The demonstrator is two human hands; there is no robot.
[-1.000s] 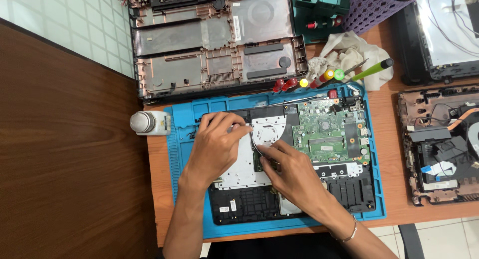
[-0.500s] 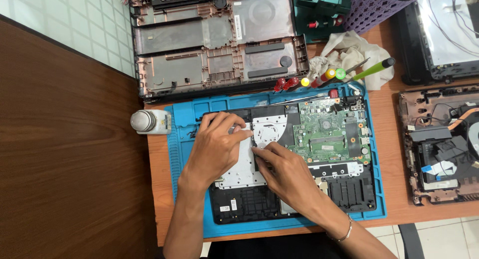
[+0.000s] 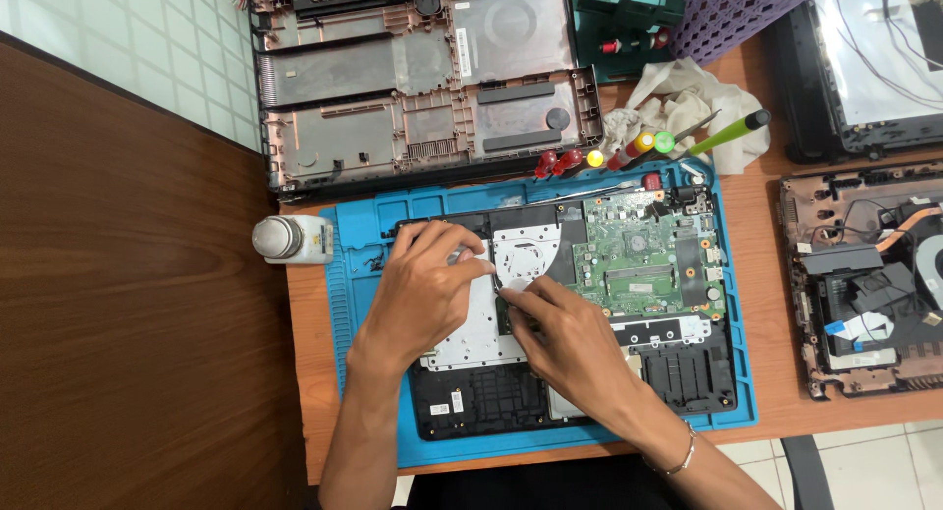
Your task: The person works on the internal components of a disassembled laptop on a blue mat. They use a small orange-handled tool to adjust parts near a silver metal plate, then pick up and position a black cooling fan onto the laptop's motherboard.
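Observation:
An opened laptop base (image 3: pixel 678 368) lies on a blue repair mat (image 3: pixel 346 274), its green circuit board (image 3: pixel 643 259) exposed at the right. My left hand (image 3: pixel 422 294) rests on the silver metal plate (image 3: pixel 471 338) at the laptop's left, fingers curled over the plate's top edge. My right hand (image 3: pixel 565 338) lies beside it, fingertips pressing at the seam between the plate and the white round-patterned part (image 3: pixel 530 255). Neither hand holds a tool that I can see.
A removed laptop bottom cover (image 3: pixel 422 87) lies behind the mat. A small white bottle (image 3: pixel 293 240) lies left of the mat. Screwdrivers with coloured handles (image 3: pixel 629 151) and a white cloth (image 3: pixel 678 102) sit at the back. Another opened laptop (image 3: pixel 864 284) is at the right.
Both hands stay on the silver plate; my right hand has shifted slightly up and left towards the seam. Nothing else has moved.

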